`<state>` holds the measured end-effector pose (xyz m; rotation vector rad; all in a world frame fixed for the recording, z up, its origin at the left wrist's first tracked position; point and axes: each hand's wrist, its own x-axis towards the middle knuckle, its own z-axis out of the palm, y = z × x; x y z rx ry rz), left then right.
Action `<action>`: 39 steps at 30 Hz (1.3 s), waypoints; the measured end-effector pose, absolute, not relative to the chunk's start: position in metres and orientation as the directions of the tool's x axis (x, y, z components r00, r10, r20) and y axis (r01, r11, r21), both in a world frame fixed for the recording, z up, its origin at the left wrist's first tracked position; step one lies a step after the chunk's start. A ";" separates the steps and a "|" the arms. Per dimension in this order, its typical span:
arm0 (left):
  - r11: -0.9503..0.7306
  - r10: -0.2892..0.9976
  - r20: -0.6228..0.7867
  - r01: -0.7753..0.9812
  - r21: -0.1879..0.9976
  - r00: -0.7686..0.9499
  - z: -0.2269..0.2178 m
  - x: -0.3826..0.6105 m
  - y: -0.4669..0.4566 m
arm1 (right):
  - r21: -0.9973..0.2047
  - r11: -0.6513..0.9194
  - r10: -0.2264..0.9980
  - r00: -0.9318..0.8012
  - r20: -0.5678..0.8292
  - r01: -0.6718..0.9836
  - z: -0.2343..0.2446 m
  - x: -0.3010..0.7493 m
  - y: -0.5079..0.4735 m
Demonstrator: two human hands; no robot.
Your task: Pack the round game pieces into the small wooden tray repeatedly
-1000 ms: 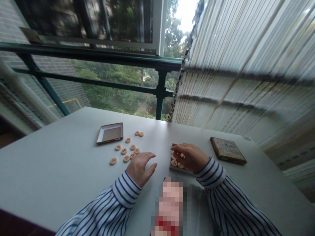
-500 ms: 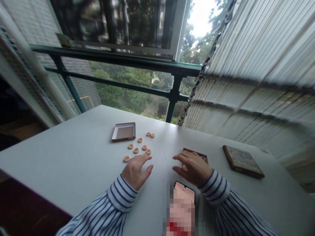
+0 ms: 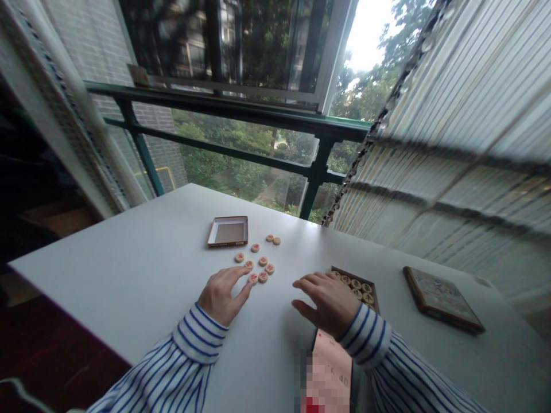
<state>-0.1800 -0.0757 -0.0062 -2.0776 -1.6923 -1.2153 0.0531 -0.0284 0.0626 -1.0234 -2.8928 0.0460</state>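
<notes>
My left hand (image 3: 221, 295) is low over the white table, its thumb and index finger at the left side of a round Chinese chess piece (image 3: 252, 278) with a red character. Another red-marked piece (image 3: 263, 277) lies right beside that one. Several more pieces, such as this red one (image 3: 263, 261), are scattered just beyond the fingers; one (image 3: 276, 241) shows no mark. My right hand (image 3: 325, 301) hovers with fingers apart and nothing between them. It partly covers an open box (image 3: 375, 289) in which dark-marked pieces (image 3: 355, 284) sit in rows.
A shallow box lid (image 3: 228, 232) lies at the back, left of the loose pieces. To the right is a closed flat box (image 3: 443, 298). A phone (image 3: 333, 364), partly blurred, lies under my right wrist. A green railing (image 3: 232, 115) and window stand behind the table (image 3: 129, 269).
The view has shifted slightly. My left hand has moved left and nearer me, and the leftmost piece now lies farther right, among the others. My right hand has moved left, uncovering more of the box.
</notes>
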 end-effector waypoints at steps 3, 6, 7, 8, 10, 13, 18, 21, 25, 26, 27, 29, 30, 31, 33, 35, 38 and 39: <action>-0.294 0.711 0.703 0.908 0.298 -0.001 -0.010 -0.188 -0.074 | -0.057 0.788 0.615 -0.786 0.059 0.613 0.064 0.046 -0.029; -0.264 0.707 0.707 0.927 0.267 -0.002 -0.017 -0.195 -0.073 | -0.060 0.794 0.607 -0.792 0.062 0.604 0.064 0.039 -0.029; -0.257 0.709 0.706 0.930 0.263 -0.004 -0.019 -0.197 -0.072 | -0.059 0.795 0.606 -0.793 0.064 0.603 0.063 0.037 -0.029; -0.250 0.712 0.703 0.932 0.262 -0.007 -0.022 -0.199 -0.072 | -0.057 0.796 0.606 -0.793 0.066 0.603 0.063 0.035 -0.029; -0.227 0.718 0.696 0.936 0.270 -0.026 -0.028 -0.203 -0.071 | -0.054 0.797 0.604 -0.794 0.071 0.602 0.062 0.031 -0.029; -0.193 0.718 0.692 0.937 0.292 -0.068 -0.034 -0.206 -0.070 | -0.052 0.802 0.597 -0.798 0.079 0.595 0.059 0.024 -0.028; -0.173 0.733 0.674 0.930 0.323 -0.098 -0.038 -0.206 -0.069 | -0.042 0.815 0.579 -0.813 0.058 0.578 0.056 0.010 -0.027; -0.167 0.741 0.663 0.927 0.337 -0.107 -0.039 -0.206 -0.071 | -0.029 0.819 0.573 -0.818 0.042 0.572 0.055 0.000 -0.025; -0.169 0.746 0.657 0.925 0.341 -0.106 -0.042 -0.207 -0.071 | -0.042 0.819 0.574 -0.818 0.041 0.573 0.051 -0.011 -0.023; -0.166 0.746 0.658 0.927 0.336 -0.105 -0.043 -0.208 -0.071 | -0.049 0.817 0.576 -0.816 0.048 0.574 0.049 -0.013 -0.023; -0.159 0.745 0.659 0.931 0.329 -0.106 -0.044 -0.209 -0.071 | -0.057 0.817 0.576 -0.815 0.054 0.574 0.047 -0.014 -0.023; -0.138 0.740 0.663 0.940 0.313 -0.112 -0.047 -0.211 -0.071 | -0.072 0.819 0.574 -0.816 0.069 0.570 0.042 -0.016 -0.022; -0.124 0.738 0.664 0.945 0.304 -0.117 -0.049 -0.212 -0.070 | -0.078 0.821 0.571 -0.817 0.075 0.566 0.040 -0.016 -0.022; -0.109 0.737 0.665 0.950 0.292 -0.120 -0.050 -0.213 -0.070 | -0.084 0.821 0.570 -0.817 0.082 0.564 0.038 -0.016 -0.022; -0.077 0.734 0.668 0.961 0.264 -0.125 -0.053 -0.215 -0.069 | -0.096 0.822 0.568 -0.818 0.092 0.561 0.034 -0.015 -0.022; -0.056 0.734 0.669 0.972 0.230 -0.116 -0.055 -0.216 -0.069 | -0.106 0.823 0.567 -0.818 0.100 0.558 0.032 -0.013 -0.022; -0.041 0.739 0.666 0.981 0.191 -0.099 -0.056 -0.217 -0.069 | -0.120 0.827 0.560 -0.822 0.102 0.549 0.030 -0.012 -0.023; -0.038 0.741 0.664 0.982 0.184 -0.096 -0.057 -0.217 -0.069 | -0.124 0.828 0.559 -0.823 0.102 0.547 0.030 -0.011 -0.023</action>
